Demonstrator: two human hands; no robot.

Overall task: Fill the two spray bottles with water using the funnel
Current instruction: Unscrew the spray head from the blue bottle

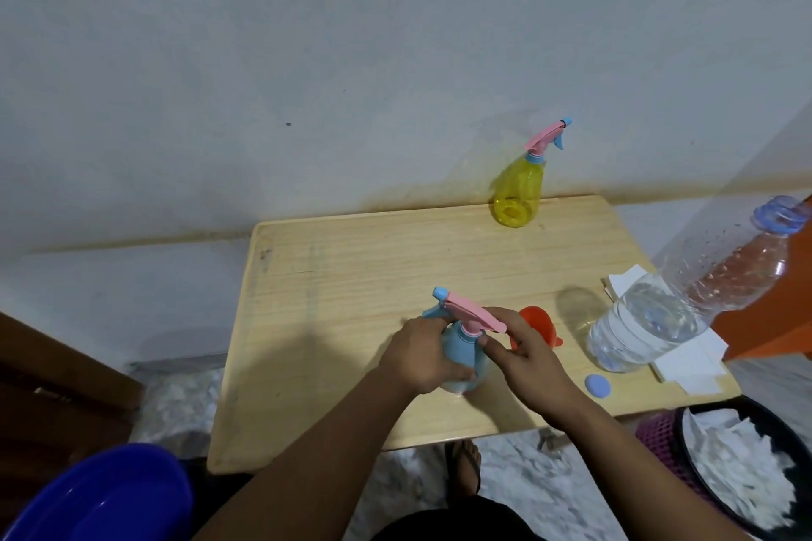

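The left hand is wrapped around the belly of the blue spray bottle, fingers curled on it and holding it upright on the wooden table; the right hand pinches at the bottle's neck collar just under the pink trigger head, thumb and forefinger closed on it; judged from that pose, the step in hand is turning the head on its thread, though which direction cannot be told. The relation that matters: the bottle's long axis runs up from the left grip to the right one, so the head comes away straight up along that axis, and the right hand is the nearer to it. Just beyond the right hand, touching distance to its far side, lies the orange funnel; further right of the grip stands the open water bottle, partly full, with its blue cap lying on the table nearer the person. Well away from both hands, at the table's far edge by the wall, stands the yellow spray bottle, its head on; the 2 bottles are far apart.
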